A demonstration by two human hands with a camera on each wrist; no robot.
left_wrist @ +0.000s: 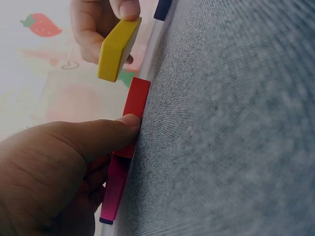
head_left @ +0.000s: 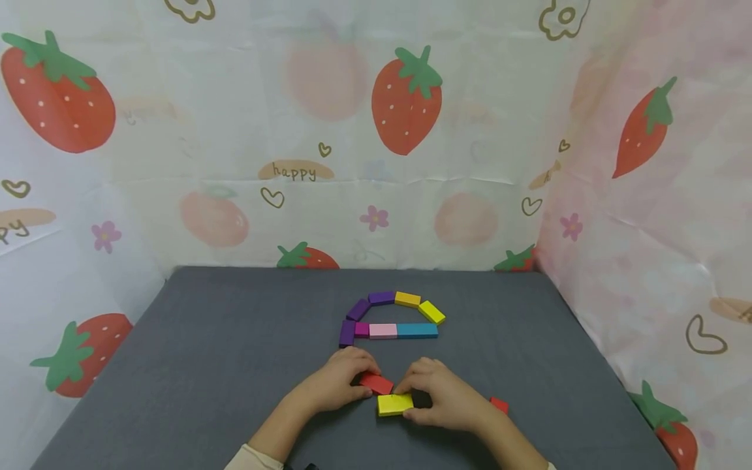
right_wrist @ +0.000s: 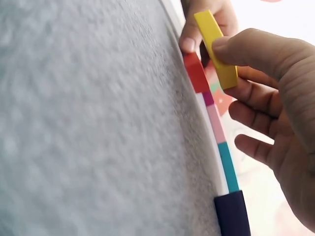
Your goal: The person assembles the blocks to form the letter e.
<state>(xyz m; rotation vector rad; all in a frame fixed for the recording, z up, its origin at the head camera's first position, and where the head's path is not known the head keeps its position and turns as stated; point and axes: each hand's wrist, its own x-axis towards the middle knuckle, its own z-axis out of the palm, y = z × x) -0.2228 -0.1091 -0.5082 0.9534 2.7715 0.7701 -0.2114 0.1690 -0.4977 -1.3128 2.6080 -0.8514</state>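
My left hand holds a red block on the grey cloth, its thumb lying along the near side. My right hand pinches a yellow block between thumb and fingers. The left wrist view shows this yellow block raised off the cloth, apart from the red block. A dark navy block stands on the cloth near the right hand, mostly covered by that hand in the head view. Beyond the left thumb, a magenta block is partly in sight.
Farther back, purple blocks, an orange block and a yellow block form an arch. A straight row of magenta, pink and blue pieces runs below it. Another red block lies behind the right forearm.
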